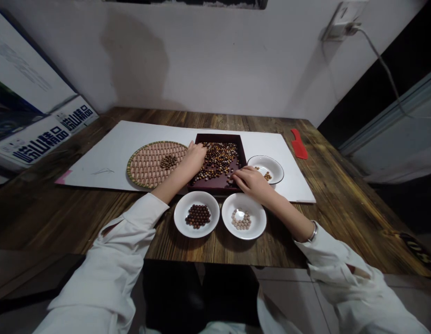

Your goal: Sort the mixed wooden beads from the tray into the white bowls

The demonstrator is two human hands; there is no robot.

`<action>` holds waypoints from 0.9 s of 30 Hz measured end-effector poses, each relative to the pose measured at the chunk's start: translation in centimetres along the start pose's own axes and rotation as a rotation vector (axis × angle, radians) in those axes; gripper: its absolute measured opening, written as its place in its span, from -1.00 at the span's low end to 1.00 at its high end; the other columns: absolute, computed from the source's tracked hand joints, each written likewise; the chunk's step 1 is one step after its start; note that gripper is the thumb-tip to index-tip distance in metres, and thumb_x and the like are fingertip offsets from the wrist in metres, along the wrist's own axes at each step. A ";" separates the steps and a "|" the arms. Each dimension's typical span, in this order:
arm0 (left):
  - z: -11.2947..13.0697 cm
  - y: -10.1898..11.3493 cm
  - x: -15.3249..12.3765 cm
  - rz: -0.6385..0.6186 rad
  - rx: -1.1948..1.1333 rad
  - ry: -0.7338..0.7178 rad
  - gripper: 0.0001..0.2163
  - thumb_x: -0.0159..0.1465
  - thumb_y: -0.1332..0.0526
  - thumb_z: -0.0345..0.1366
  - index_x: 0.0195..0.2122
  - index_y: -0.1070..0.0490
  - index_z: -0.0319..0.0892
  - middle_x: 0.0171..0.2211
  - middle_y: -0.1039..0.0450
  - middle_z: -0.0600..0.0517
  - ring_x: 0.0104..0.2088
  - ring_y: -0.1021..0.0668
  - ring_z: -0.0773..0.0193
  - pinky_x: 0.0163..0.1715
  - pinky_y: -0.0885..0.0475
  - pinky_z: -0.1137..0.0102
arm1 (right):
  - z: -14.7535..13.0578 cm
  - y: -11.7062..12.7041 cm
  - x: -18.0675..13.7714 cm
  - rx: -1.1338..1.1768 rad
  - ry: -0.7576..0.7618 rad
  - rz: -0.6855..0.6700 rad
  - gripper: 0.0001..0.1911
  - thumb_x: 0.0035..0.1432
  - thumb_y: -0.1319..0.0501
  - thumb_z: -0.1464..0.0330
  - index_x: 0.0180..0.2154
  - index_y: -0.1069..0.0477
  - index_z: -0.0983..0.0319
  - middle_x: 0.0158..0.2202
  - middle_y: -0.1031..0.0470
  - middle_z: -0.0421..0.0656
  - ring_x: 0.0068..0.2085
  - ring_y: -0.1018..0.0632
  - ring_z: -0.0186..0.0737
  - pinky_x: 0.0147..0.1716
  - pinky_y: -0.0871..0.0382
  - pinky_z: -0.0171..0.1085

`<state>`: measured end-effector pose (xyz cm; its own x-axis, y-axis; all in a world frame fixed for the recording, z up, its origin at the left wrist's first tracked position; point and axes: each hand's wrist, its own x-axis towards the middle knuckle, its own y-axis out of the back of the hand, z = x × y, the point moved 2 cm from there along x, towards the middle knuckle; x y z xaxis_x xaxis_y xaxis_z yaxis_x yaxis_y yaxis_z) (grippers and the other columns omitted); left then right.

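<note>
A dark red tray (242, 155) holds many loose mixed beads (220, 155) in brown, yellow, black and pale colours. My left hand (196, 157) is over the tray's left side, fingers curled together, and whatever they hold is too small to make out. At the tray's front right corner my right hand (249, 180) has its fingers bent and closed near some beads; their tips are partly hidden. Dark brown beads (197, 216) lie in the front left white bowl (179, 222), pale beads (241, 220) in the front right bowl (260, 225).
A round woven tray (142, 162) with a small pile of brown beads (168, 161) lies left. Another white bowl (277, 169) with yellowish beads stands right. Beneath is a white board (97, 153). A red scraper (299, 146) and printed boxes (44, 139) are farther out.
</note>
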<state>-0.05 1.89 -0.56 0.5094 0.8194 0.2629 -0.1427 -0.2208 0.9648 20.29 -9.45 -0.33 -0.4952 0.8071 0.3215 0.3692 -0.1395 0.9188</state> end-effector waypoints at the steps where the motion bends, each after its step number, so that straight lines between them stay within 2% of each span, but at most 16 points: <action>1: -0.2 -0.2 0.1 -0.008 -0.028 0.009 -0.65 0.32 0.07 -0.56 -0.17 -0.52 -0.29 -0.14 -0.52 -0.23 -0.04 -0.52 0.05 0.29 -0.15 0.10 | 0.0 0.0 0.0 -0.004 -0.001 -0.002 -0.63 0.44 0.06 0.32 -0.30 -0.45 0.24 -0.36 -0.55 -0.01 -0.29 -0.44 -0.09 -0.13 -0.28 -0.14; 4: -0.4 -0.3 0.3 -0.008 -0.109 0.009 -0.68 0.35 0.05 -0.49 -0.20 -0.52 -0.26 -0.15 -0.57 -0.20 -0.08 -0.54 0.06 0.30 -0.15 0.07 | 0.0 0.0 0.0 -0.005 0.001 -0.002 -0.64 0.44 0.06 0.32 -0.31 -0.44 0.23 -0.36 -0.54 -0.02 -0.30 -0.44 -0.09 -0.13 -0.28 -0.14; 8: -0.1 0.1 0.2 0.045 -0.152 -0.037 -0.75 0.33 -0.03 -0.45 -0.08 -0.47 -0.22 -0.09 -0.58 -0.13 -0.03 -0.55 0.09 0.30 -0.14 0.07 | 0.0 0.0 0.0 -0.002 0.000 -0.001 -0.65 0.44 0.06 0.33 -0.30 -0.43 0.23 -0.36 -0.55 -0.02 -0.30 -0.44 -0.09 -0.13 -0.28 -0.14; 13: 0.4 0.7 -0.2 0.043 -0.130 -0.071 -0.68 0.30 -0.10 -0.47 0.08 -0.37 -0.23 -0.15 -0.59 -0.10 -0.06 -0.56 0.10 0.33 -0.05 0.05 | -0.1 0.0 0.1 -0.003 0.002 -0.007 -0.65 0.44 0.07 0.33 -0.29 -0.43 0.24 -0.35 -0.56 -0.01 -0.30 -0.44 -0.10 -0.12 -0.28 -0.14; 17: 0.4 0.8 -0.1 0.025 -0.124 -0.074 -0.65 0.30 -0.12 -0.46 0.11 -0.34 -0.19 -0.21 -0.59 -0.06 -0.08 -0.56 0.10 0.31 -0.09 0.06 | -0.1 0.0 0.1 -0.001 -0.001 -0.003 -0.65 0.44 0.07 0.33 -0.30 -0.43 0.24 -0.35 -0.55 -0.02 -0.30 -0.44 -0.09 -0.12 -0.28 -0.15; 19: 0.5 0.9 0.0 0.027 -0.111 -0.076 -0.70 0.32 -0.12 -0.43 0.07 -0.38 -0.19 -0.21 -0.60 -0.06 -0.09 -0.56 0.11 0.30 -0.10 0.07 | -0.1 0.0 0.1 0.002 0.000 -0.002 -0.65 0.43 0.07 0.33 -0.30 -0.43 0.24 -0.36 -0.55 -0.02 -0.31 -0.44 -0.09 -0.13 -0.27 -0.15; 21: 0.6 1.0 0.0 0.018 -0.094 -0.076 -0.79 0.36 -0.09 -0.39 -0.05 -0.45 -0.19 -0.19 -0.60 -0.07 -0.10 -0.56 0.11 0.27 -0.14 0.09 | -0.1 0.1 0.1 0.007 0.002 -0.001 -0.65 0.43 0.06 0.33 -0.30 -0.43 0.24 -0.35 -0.55 -0.01 -0.30 -0.44 -0.09 -0.13 -0.28 -0.14; 23: 0.9 1.2 0.0 -0.006 -0.077 -0.079 -0.76 0.40 -0.02 -0.37 -0.16 -0.49 -0.22 -0.16 -0.59 -0.13 -0.09 -0.55 0.09 0.19 -0.24 0.14 | -0.2 0.2 0.0 0.011 -0.001 0.000 -0.66 0.43 0.06 0.33 -0.30 -0.43 0.23 -0.35 -0.55 -0.01 -0.30 -0.45 -0.08 -0.13 -0.28 -0.14; 27: 1.2 1.6 0.0 -0.006 -0.038 -0.091 -0.70 0.43 0.04 -0.38 -0.10 -0.50 -0.31 -0.09 -0.53 -0.22 -0.06 -0.51 0.04 0.02 -0.35 0.21 | -0.2 0.2 0.0 -0.007 -0.010 -0.001 -0.66 0.43 0.05 0.34 -0.31 -0.43 0.24 -0.36 -0.55 -0.01 -0.30 -0.45 -0.09 -0.14 -0.28 -0.15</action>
<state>0.76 0.85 0.94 0.5851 0.7688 0.2581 -0.1707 -0.1945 0.9659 20.23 -9.64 -0.08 -0.4874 0.8130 0.3186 0.3636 -0.1428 0.9205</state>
